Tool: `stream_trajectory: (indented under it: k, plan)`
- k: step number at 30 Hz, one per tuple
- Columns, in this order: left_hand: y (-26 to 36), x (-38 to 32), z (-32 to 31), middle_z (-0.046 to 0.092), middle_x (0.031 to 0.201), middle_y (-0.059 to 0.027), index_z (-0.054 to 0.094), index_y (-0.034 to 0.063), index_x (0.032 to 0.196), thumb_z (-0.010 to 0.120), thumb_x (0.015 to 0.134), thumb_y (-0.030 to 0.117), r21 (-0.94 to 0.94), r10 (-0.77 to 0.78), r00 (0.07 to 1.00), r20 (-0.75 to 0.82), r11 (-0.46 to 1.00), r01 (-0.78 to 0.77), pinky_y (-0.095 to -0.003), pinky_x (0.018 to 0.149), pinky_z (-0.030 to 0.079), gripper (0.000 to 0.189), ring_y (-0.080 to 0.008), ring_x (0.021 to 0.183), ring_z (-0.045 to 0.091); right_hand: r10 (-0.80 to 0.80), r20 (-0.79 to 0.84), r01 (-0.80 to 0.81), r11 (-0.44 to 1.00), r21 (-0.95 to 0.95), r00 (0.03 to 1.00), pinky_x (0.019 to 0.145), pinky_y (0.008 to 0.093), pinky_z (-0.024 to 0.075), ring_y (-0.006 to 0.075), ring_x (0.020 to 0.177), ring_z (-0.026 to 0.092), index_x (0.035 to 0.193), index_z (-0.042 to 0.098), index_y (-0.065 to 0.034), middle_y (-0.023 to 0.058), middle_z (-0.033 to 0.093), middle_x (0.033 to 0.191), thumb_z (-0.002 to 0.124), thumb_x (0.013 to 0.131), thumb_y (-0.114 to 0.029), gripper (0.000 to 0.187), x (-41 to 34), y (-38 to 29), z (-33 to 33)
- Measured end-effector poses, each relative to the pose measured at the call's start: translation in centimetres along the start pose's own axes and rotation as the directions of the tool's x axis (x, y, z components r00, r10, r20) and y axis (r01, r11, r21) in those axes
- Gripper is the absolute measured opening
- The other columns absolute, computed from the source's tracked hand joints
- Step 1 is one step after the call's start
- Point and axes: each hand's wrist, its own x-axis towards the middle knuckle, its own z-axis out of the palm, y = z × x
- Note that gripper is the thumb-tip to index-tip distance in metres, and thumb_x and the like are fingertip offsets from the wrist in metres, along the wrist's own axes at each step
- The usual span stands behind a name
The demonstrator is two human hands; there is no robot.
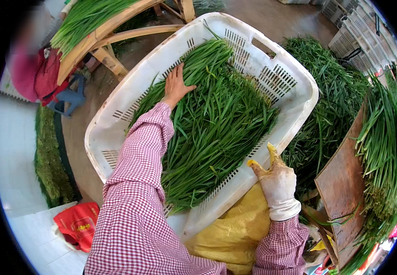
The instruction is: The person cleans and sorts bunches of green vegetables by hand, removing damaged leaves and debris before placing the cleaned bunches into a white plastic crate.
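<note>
A large white slotted plastic crate (250, 29) stands before me, tilted in the view. Long flat-leaved greens, apparently garlic chives (215, 120), fill much of its bottom. My left hand (177, 86) is bare and rests on the greens along the crate's left side, thumb spread away from the fingers. My right hand (275, 182) wears a soiled white glove with yellow fingertips. It is beside the crate's near right rim, thumb and forefinger apart, with nothing seen between them. Its other fingers are hard to make out. Below that rim spreads a yellow cloth or apron (236, 230).
Loose greens (322, 103) are heaped right of the crate. More chives (380, 147) lie on a wooden board (342, 182). At upper left, a person (30, 75) is near a wooden table (109, 27) and blue stool (69, 98). Crates (363, 34) are stacked far right; a red bag (78, 225) lies lower left.
</note>
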Motion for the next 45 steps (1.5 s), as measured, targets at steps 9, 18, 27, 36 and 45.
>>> stream_trajectory:
  k: [9,18,27,36,45]
  plan:
    - [1.8,1.4,-0.2,0.049,0.097,-0.0221,0.040,-0.0062,0.112,0.075,0.052,0.043,0.207,-0.240,0.956,0.168,0.957,0.204,-0.0389,0.082,0.036,0.085,-0.0330,0.095,0.044,0.112,-0.022,-0.113,0.992,-0.055,0.993,0.041,0.0318,0.0423,0.0221,0.041,0.052,0.109,0.054,-0.0162,0.0071,0.051,0.048,0.055,0.074,-0.043,0.044,1.0,0.5,0.5]
    - [1.1,0.4,1.0,0.035,0.117,-0.0266,0.036,-0.0084,0.115,0.072,0.057,0.039,0.183,-0.109,0.991,0.084,0.979,0.092,-0.0441,0.083,0.038,0.083,-0.0381,0.102,0.042,0.113,-0.065,-0.115,0.993,-0.027,0.991,0.043,0.0304,0.0417,0.0203,0.041,0.052,0.105,0.056,-0.0159,0.0053,0.052,0.048,0.057,0.074,-0.040,0.040,1.2,0.3,0.4]
    - [0.7,1.4,0.7,0.057,0.088,-0.0257,0.016,-0.0035,0.128,0.072,0.054,0.041,0.240,-0.147,0.966,0.210,0.966,0.095,-0.0389,0.075,0.043,0.103,-0.0347,0.081,0.057,0.121,-0.080,-0.119,0.992,0.029,0.989,0.044,0.0302,0.0415,0.0200,0.042,0.053,0.103,0.057,-0.0147,0.0047,0.052,0.048,0.059,0.073,-0.038,0.038,1.0,0.5,0.5]
    - [0.1,2.6,-2.3,0.051,0.110,-0.0194,0.033,-0.0008,0.122,0.071,0.056,0.031,-0.193,-0.100,0.909,0.405,0.962,0.192,-0.0320,0.087,0.037,0.083,-0.0282,0.101,0.049,0.124,-0.108,-0.120,0.992,0.044,0.986,0.045,0.0299,0.0413,0.0192,0.042,0.052,0.099,0.059,-0.0146,0.0038,0.052,0.048,0.058,0.073,-0.037,0.035,1.1,0.7,0.6]
    - [-0.2,-1.3,-8.1,0.051,0.109,-0.0117,0.045,0.0013,0.115,0.066,0.068,0.027,-0.464,-0.116,0.821,0.560,0.777,0.426,-0.0274,0.083,0.038,0.057,-0.0182,0.096,0.049,0.155,-0.070,-0.153,0.988,0.029,0.985,0.046,0.0315,0.0442,0.0207,0.046,0.054,0.097,0.061,-0.0163,0.0050,0.054,0.049,0.057,0.074,-0.038,0.031,1.2,0.6,0.6]
